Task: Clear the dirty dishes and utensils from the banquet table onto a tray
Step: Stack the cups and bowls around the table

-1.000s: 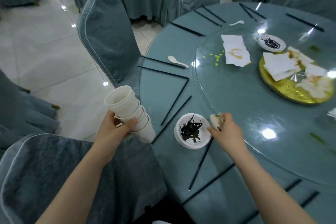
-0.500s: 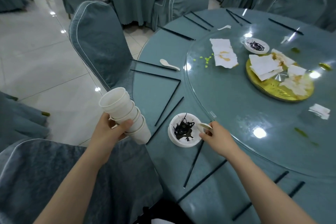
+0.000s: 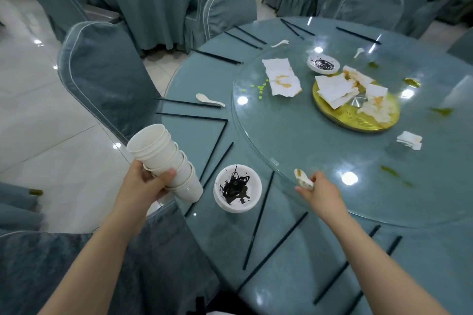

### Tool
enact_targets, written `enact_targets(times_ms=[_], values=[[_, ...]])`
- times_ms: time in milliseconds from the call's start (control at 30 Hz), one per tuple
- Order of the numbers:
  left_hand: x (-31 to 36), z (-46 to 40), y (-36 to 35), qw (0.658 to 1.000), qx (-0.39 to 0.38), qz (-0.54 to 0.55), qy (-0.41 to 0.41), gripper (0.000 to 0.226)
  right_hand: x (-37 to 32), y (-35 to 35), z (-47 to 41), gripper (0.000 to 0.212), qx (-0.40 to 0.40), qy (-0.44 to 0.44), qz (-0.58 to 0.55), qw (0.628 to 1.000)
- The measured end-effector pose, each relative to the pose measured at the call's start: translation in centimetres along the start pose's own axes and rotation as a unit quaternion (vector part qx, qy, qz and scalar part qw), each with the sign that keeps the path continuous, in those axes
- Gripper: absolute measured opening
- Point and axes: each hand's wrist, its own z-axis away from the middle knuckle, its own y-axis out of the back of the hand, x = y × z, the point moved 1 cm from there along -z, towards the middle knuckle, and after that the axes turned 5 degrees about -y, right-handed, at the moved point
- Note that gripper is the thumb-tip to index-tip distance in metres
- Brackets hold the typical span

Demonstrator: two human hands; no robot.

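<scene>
**Lighting and image quality, head camera view**

Even, moderately bright indoor light with a cool blue-green cast. Overhead lamps appear as small white glare spots on the glass turntable (image 3: pixel 332 135) and on the glossy floor tiles (image 3: pixel 51 115). Shadows are soft and faint. Wide-angle distortion curves the chair backs (image 3: pixel 102 71) and the table edge (image 3: pixel 184 212) toward the frame borders. Slight motion blur softens the far tables and the outer right side; the centre is reasonably sharp.

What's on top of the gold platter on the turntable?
Crumpled white napkins, some stained orange-brown, cover much of the gold platter. Its near rim shows bare. Whatever lies beneath the napkins is hidden.
</scene>
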Motion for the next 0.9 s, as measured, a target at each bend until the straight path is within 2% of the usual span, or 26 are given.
enact_targets(times_ms=[233,467,567,733,900], values=[[0.3,-2.0,-2.3,1.0,-0.007,-0.021,0.0,0.035,2.0,-0.1,-3.9,0.014,0.007,-0.068,-0.058,0.996],[0.0,-4.1,-4.0,0.999,0.02,-0.035,0.008,0.031,2.7,1.0,-7.8,0.015,0.038,-0.041,-0.062,0.997],[-0.3,-4.6,-4.7,0.999,0.028,-0.032,0.011,0.031,3.1,1.3,-9.1,0.022,0.043,-0.013,-0.038,0.998],[-0.8,-5.3,-5.5,0.998,0.039,-0.037,0.02,0.031,3.5,2.5,-10.0,0.03,0.122,0.012,-0.01,0.992],[-1.7,-4.4,-5.2,0.998,0.033,-0.049,0.037,0.041,3.5,2.0,-9.9,0.033,0.071,-0.014,-0.08,0.994]])
